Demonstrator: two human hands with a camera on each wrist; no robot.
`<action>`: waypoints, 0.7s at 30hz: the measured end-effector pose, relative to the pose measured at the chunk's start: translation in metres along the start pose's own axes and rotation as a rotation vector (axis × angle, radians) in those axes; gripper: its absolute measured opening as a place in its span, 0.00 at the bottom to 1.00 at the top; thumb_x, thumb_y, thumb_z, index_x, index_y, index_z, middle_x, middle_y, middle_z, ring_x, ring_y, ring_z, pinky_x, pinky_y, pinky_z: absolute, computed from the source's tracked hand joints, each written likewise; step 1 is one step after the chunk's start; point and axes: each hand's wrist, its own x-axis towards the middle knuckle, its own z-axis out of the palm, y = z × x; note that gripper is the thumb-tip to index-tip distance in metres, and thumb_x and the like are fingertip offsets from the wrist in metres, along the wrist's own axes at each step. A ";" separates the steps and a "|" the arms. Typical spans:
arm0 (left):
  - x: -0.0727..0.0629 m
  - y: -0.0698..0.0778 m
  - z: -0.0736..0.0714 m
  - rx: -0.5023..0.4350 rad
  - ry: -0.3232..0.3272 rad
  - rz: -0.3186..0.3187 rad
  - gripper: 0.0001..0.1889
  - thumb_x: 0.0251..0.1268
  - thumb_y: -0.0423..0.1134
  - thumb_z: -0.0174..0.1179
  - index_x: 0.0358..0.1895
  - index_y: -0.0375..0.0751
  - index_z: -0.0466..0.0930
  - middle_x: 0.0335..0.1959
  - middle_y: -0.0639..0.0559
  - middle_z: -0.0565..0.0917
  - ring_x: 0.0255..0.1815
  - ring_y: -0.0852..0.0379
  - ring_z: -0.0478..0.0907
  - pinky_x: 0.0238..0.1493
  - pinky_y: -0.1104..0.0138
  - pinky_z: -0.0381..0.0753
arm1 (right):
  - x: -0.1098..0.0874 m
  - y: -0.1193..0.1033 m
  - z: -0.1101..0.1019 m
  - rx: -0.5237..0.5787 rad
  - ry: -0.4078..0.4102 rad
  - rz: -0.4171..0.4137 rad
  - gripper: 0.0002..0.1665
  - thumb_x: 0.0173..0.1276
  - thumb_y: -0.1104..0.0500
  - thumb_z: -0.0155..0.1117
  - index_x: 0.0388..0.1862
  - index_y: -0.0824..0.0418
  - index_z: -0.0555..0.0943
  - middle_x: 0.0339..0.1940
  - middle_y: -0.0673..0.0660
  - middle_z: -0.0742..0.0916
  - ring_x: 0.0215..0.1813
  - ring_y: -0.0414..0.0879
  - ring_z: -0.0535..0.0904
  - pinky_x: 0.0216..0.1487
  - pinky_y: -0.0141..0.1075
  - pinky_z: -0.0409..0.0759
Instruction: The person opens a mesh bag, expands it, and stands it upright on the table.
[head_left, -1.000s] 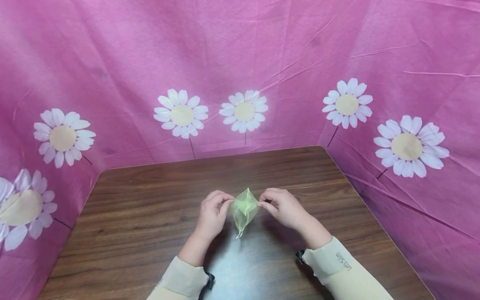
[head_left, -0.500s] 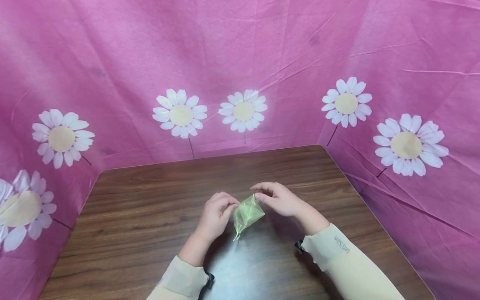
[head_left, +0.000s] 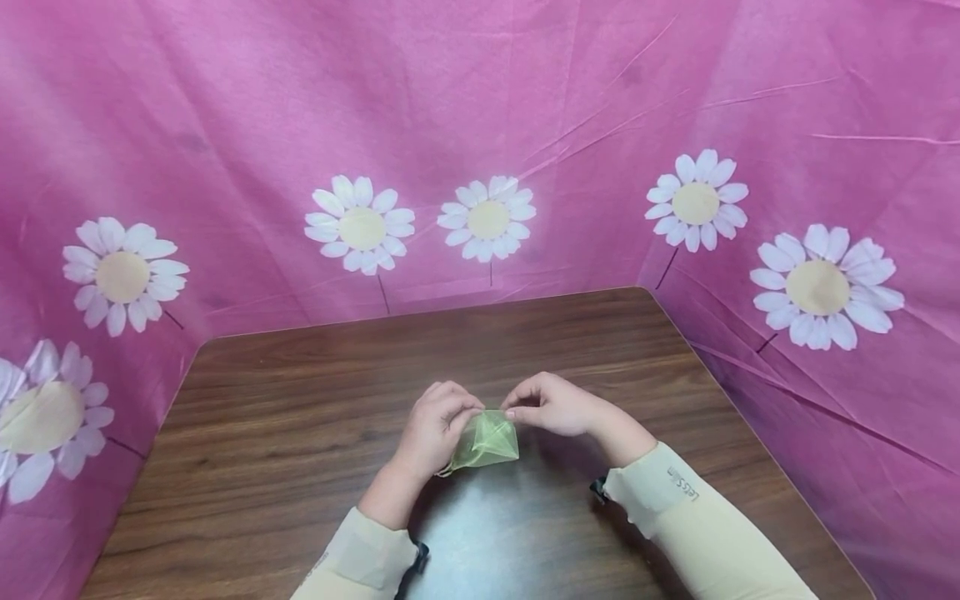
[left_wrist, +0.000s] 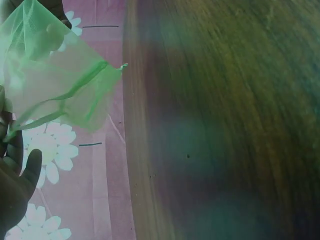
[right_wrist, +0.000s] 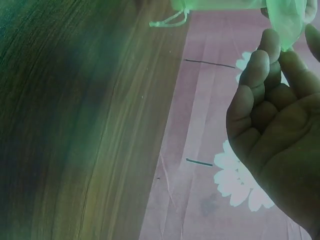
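Between the two hands hangs a small sheer green drawstring pouch, above the middle of the table. At one edge the left hand pinches it between thumb and fingers. The right hand pinches its upper right part with thumb and fingertips. In the left wrist view the pouch spreads out see-through, with a darker green band across it. A pale drawstring loop dangles from one end in the right wrist view; in the head view that end lies beside the left hand's wrist.
A brown wood-grain table lies beneath the hands. Pink cloth printed with white daisies stands around its back and sides. Both arms wear cream sleeves, with black straps at the wrists.
The right hand lets go of the pouch's right corner, shifts over and grips it nearer the left hand. The pouch has turned, its drawstring end swinging left toward the left wrist.
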 end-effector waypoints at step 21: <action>-0.004 0.026 -0.002 0.056 -0.064 -0.415 0.16 0.65 0.55 0.72 0.41 0.45 0.88 0.28 0.63 0.86 0.28 0.65 0.80 0.31 0.68 0.81 | -0.004 -0.002 0.004 -0.018 0.301 0.022 0.04 0.74 0.66 0.68 0.37 0.63 0.88 0.32 0.51 0.87 0.34 0.41 0.77 0.37 0.33 0.78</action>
